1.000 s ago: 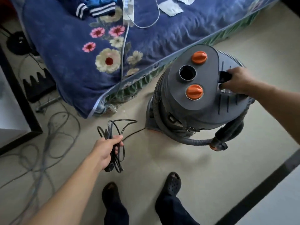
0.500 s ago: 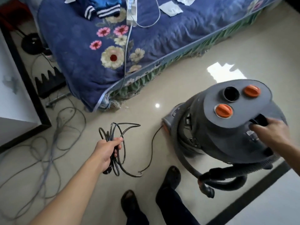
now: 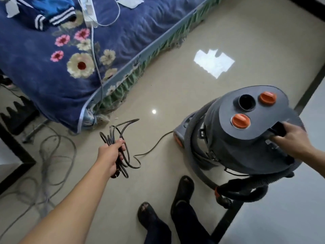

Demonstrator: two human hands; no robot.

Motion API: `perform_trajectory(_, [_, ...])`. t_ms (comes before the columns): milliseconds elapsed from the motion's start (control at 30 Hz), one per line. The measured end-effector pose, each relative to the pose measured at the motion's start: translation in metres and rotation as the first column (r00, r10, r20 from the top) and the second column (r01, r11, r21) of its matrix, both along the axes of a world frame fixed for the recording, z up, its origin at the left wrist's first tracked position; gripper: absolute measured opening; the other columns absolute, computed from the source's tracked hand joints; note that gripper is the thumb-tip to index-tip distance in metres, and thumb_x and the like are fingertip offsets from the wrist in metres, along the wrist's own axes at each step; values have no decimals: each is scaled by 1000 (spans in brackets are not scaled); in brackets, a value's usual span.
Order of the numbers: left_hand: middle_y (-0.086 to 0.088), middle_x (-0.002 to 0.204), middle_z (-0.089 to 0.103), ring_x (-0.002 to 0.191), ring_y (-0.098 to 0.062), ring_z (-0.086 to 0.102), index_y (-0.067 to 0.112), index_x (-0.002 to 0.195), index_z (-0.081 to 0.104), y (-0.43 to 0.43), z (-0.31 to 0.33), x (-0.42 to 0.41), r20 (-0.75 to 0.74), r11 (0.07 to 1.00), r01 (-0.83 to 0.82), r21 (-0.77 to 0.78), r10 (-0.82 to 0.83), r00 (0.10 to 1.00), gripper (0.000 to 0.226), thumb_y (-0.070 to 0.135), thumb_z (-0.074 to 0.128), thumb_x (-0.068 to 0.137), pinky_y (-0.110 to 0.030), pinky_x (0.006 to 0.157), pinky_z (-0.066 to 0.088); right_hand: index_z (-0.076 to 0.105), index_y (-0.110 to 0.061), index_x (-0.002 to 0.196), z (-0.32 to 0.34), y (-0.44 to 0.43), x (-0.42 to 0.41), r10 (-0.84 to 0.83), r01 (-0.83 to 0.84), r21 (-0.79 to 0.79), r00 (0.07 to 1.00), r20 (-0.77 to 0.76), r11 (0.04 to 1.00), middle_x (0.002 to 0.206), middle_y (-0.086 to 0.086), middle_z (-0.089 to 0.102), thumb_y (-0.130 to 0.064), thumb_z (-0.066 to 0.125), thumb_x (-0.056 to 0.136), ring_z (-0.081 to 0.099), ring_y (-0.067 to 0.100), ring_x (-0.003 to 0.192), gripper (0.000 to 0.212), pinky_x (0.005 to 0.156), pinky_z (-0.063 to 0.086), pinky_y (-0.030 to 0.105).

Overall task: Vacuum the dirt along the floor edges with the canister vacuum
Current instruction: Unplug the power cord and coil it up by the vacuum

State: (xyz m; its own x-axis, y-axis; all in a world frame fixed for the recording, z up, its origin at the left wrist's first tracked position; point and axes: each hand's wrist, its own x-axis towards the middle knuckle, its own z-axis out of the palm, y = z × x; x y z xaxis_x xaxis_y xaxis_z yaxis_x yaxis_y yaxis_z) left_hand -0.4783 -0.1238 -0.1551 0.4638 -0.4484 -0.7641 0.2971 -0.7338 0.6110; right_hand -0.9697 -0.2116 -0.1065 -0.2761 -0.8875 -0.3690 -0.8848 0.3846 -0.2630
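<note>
Canister vacuum (image 3: 246, 138): grey drum, standing on the floor (image 3: 175, 81) toward its right side, well apart from the bed (image 3: 52, 64). The lid carries two orange knobs (image 3: 240, 120) and one open round port (image 3: 247, 102). Its far right flank is blurred.

Handle (image 3: 279, 131): black, at the near right edge of the lid, mostly covered by the right hand (image 3: 292, 140), whose fingers curl round it.

Hose (image 3: 190, 155): grey, ribbed, wound round the drum. Its black end (image 3: 246, 190) with an orange collar lies at the drum's near side; the tip cannot be made out.

Base: one orange wheel (image 3: 178, 140) shows on the left; the rest is hidden under the drum.

Power cord (image 3: 123, 136): black and looped in a bundle, gripped by the left hand (image 3: 110, 152) above the floor. One strand trails over the floor to the vacuum's base. The plug is not clearly visible.

Feet (image 3: 182, 189): in dark sandals, at the floor's near edge, just beside the hose end.

Bed: navy floral cover, green valance (image 3: 140, 73), cut off by the top and left of the view. A white adapter (image 3: 89, 13) and its cable lie on it.

Loose grey cables (image 3: 49, 164): tangled on the floor at the left.

Crumbs (image 3: 116, 118): by the bed's near corner, too small to identify.
</note>
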Motion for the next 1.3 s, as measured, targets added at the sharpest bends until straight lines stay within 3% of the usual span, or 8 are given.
perform_trajectory(233, [-5,66,55,43,-9,36,13,77,57,-42,23,-17,52,991,24,-133,-17,999,17,17,55,93,-17,37,33,53,-14,127,15,3,-1,237,-205,284,968,-85,937,117,19,66,-19,79,77,61,36,102,57,86,50,43])
perform_trajectory(433, [7,47,44,45,-6,32,13,78,54,-57,104,-10,-94,941,98,-323,-135,986,22,21,49,98,-14,35,23,63,-11,121,63,0,88,230,-246,-341,969,-87,907,117,14,63,-10,70,81,55,35,112,40,90,46,46])
perform_trajectory(667, [9,47,33,44,-5,37,17,78,51,-41,209,23,-268,882,36,-470,-182,946,21,28,45,94,-13,35,26,30,-35,150,-23,41,297,614,-726,245,680,402,643,152,1,33,-29,77,77,33,24,139,87,104,43,43])
perform_trajectory(733, [10,47,31,45,-5,32,18,77,50,-31,227,43,-267,859,46,-509,-208,941,20,30,45,92,-13,35,25,45,-32,142,-48,52,332,608,-756,252,641,468,604,152,3,36,-35,77,80,37,26,138,70,106,42,42])
perform_trajectory(867, [12,47,29,48,-4,25,21,76,50,-6,241,97,-189,863,65,-501,-182,965,24,32,40,95,-14,39,19,64,-18,102,-83,40,336,611,-696,281,717,336,661,112,9,66,-30,55,93,60,32,107,17,77,46,34])
perform_trajectory(1033, [11,46,30,47,-4,33,20,74,51,33,230,156,-42,911,-36,-411,21,999,27,30,41,97,-14,38,21,69,-7,98,-79,-44,275,512,-530,275,848,140,802,101,18,70,-27,52,98,64,34,100,25,77,45,35])
perform_trajectory(1167, [9,46,34,42,-3,33,18,75,47,39,184,148,5,933,-83,-349,90,996,26,27,43,99,-14,37,25,71,-12,97,-3,-132,283,251,-246,-51,924,290,968,66,-1,71,-35,52,100,68,20,76,30,71,49,31])
perform_trajectory(1300, [8,52,39,44,-3,37,19,79,42,12,140,104,-127,908,-167,-383,127,984,20,19,46,98,-15,38,31,67,-19,77,86,-209,269,177,-91,-249,920,350,964,55,-3,55,-47,51,93,58,18,48,36,56,55,38])
